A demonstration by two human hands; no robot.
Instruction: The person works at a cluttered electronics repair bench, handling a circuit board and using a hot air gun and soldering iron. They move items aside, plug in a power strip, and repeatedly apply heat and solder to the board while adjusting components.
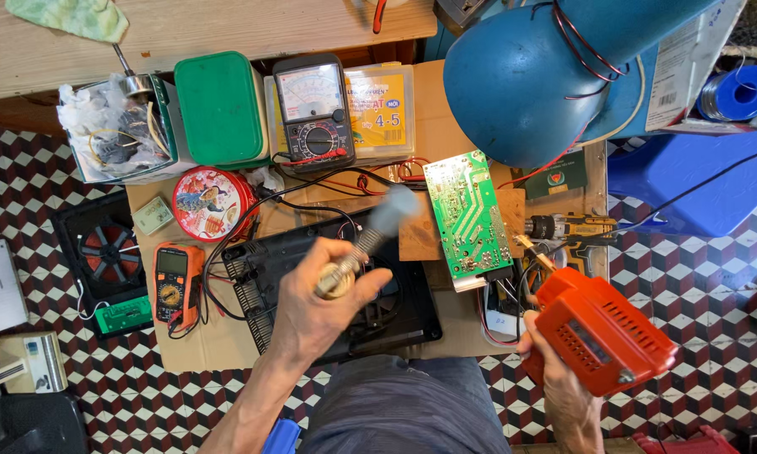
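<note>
Cardboard mat (218, 340) — two multimeters: black multimeter (313, 113), orange multimeter (176, 284); one green circuit board (467, 214).

Circuit board (467, 216) lies right of the black housing (328, 294) (tin (213, 203) to its left), lamp (534, 71) behind.

The tool in my left hand (324, 294) is motion-blurred, so I can't tell what its tip is; the blue lamp (530, 71) hides the bench behind it.
</note>
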